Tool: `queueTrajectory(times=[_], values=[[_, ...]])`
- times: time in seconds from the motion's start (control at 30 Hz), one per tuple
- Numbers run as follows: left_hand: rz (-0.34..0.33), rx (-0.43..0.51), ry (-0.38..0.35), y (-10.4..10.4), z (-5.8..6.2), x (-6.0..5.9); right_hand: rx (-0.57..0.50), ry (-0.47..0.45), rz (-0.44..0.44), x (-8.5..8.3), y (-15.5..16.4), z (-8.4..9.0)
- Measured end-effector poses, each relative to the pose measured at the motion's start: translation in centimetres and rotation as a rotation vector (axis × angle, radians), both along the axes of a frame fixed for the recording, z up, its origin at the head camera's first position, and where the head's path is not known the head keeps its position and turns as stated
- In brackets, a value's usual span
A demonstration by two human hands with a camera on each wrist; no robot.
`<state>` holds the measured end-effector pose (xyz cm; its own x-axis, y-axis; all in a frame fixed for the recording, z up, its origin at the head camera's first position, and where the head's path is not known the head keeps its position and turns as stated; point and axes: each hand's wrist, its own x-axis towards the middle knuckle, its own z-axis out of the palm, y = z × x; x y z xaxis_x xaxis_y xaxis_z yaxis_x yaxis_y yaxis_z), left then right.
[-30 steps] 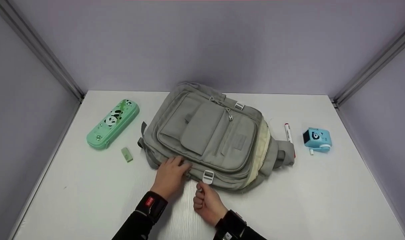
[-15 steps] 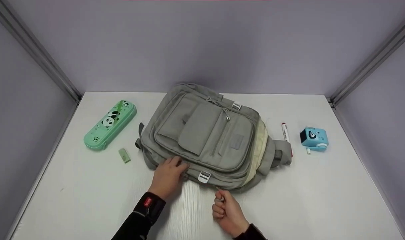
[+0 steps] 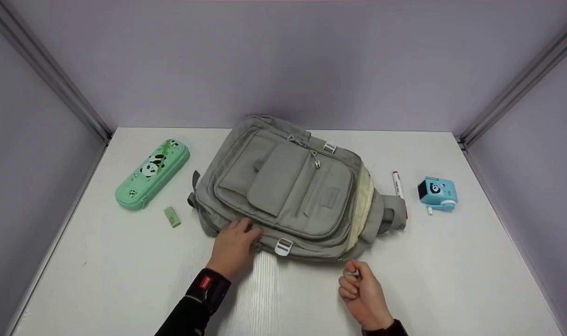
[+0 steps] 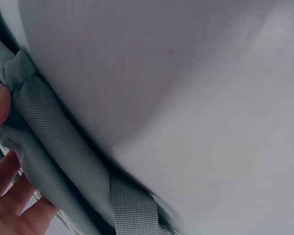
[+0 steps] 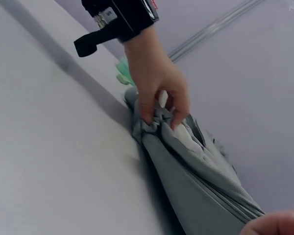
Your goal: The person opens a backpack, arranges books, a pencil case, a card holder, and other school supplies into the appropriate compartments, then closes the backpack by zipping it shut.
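two pinches: my left grip (image 3: 232,248) on the bag (image 3: 283,186), right grip (image 3: 365,294) on a pull (image 3: 353,273); slack between could snag it.

A black sleeve (image 3: 183,313) and black wristband (image 3: 213,293) with a red label (image 3: 205,282) show lower left. Lower right, a dark cuff (image 3: 387,329).

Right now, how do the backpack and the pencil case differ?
The backpack is mostly grey, while the pencil case is green with panda pictures. The backpack is much bigger than the slim pencil case. The left hand holds the backpack's edge, but neither of the hands touches the pencil case. Both lie on the white table.
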<state>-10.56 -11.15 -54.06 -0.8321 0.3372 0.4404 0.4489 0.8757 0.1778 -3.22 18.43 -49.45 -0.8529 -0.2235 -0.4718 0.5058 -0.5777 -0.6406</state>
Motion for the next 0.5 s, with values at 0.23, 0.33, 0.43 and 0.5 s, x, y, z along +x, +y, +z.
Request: queueTrajectory(times=[0.23,0.33,0.43,0.5], values=[[-0.003,0.023,0.019,-0.1,-0.2,0.2,0.013,0.004,-0.054,-1.2,1.4,1.2],[0.010,0.032,-0.004,0.1,0.0,0.2,0.025,0.008,-0.056,-1.4,1.6,1.4],[0.043,0.062,-0.051,1.0,0.8,0.7,0.059,0.013,-0.041,-1.2,1.5,1.4],[0.051,0.117,-0.082,2.5,1.7,1.4,0.075,0.014,-0.024,-0.8,1.2,1.4]])
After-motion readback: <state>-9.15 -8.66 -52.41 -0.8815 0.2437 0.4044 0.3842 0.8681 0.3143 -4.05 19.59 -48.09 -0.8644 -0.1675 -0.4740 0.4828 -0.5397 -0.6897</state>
